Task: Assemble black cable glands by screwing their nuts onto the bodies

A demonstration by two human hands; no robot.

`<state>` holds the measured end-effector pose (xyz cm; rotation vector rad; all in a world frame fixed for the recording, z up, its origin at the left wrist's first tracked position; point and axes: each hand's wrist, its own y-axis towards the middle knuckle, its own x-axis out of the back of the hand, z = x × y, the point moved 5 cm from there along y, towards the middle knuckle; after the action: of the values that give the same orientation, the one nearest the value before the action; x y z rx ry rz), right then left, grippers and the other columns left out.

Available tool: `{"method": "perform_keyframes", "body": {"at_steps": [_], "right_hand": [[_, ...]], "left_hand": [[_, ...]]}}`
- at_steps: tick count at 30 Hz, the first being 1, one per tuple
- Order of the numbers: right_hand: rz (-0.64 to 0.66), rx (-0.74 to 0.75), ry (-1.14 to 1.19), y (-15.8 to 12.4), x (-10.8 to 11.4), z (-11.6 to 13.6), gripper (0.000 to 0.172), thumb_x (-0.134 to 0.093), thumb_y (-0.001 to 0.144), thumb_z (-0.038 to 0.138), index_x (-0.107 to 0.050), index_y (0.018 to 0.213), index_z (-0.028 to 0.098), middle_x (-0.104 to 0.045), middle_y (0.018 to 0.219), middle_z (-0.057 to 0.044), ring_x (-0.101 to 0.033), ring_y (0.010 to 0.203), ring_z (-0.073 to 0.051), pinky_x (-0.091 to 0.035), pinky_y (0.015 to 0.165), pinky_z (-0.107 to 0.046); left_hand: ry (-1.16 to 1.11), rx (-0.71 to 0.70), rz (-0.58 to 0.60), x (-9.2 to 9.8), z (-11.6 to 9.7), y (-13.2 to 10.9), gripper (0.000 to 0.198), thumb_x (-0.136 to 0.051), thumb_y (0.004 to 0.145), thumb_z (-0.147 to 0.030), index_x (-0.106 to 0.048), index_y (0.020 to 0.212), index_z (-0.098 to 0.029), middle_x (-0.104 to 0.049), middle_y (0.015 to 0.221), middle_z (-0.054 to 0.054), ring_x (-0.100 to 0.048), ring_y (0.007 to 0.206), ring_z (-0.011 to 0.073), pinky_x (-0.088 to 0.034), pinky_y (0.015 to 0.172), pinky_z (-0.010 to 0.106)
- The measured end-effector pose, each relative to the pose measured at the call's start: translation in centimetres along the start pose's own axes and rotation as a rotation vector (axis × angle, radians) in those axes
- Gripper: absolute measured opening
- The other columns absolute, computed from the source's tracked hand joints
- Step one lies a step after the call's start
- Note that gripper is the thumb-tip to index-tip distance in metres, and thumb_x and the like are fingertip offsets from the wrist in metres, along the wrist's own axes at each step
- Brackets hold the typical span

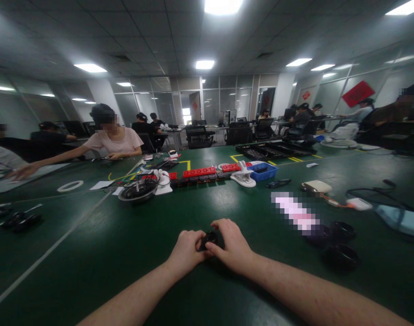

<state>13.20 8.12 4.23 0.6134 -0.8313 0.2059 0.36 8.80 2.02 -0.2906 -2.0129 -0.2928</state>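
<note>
Both of my hands meet over the green tabletop, around a small black round part with a ring-shaped top. My left hand grips its left side, fingers curled and thumb pressed in. From the right, my right hand closes on the same part with its thumb in front and fingers behind. The part's underside is hidden by my fingers, and its exact kind is too small to tell. To the right of my hands stand black ring-shaped parts.
Ahead lie a red block strip, a white stand, a blue bin and a round metal dish. A cable and a light-blue case are at right. A co-worker reaches across the table at left.
</note>
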Motion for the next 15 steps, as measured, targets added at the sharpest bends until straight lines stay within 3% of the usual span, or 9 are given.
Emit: {"method": "perform_keyframes", "body": {"at_steps": [10,15], "right_hand": [[0.001,-0.038,0.027,0.02,-0.30,-0.10,0.043,-0.065,0.065,0.034,-0.046,0.099,0.017,-0.052,0.094,-0.006,-0.047,0.087,-0.021,-0.039,0.077,-0.035],[0.009,0.002,-0.030,0.20,-0.56,0.11,0.029,-0.066,0.065,0.028,-0.049,0.087,0.018,-0.052,0.085,-0.003,-0.048,0.080,-0.019,-0.039,0.072,-0.033]], "left_hand": [[-0.029,0.004,0.005,-0.08,0.09,0.11,0.016,-0.056,0.066,-0.035,-0.051,0.066,-0.019,-0.048,0.058,-0.005,-0.045,0.060,0.0136,-0.029,0.060,0.024],[-0.018,0.006,0.001,0.00,-0.15,0.10,0.016,-0.055,0.064,-0.029,-0.045,0.058,-0.019,-0.046,0.056,-0.005,-0.044,0.058,0.0127,-0.029,0.060,0.023]]}}
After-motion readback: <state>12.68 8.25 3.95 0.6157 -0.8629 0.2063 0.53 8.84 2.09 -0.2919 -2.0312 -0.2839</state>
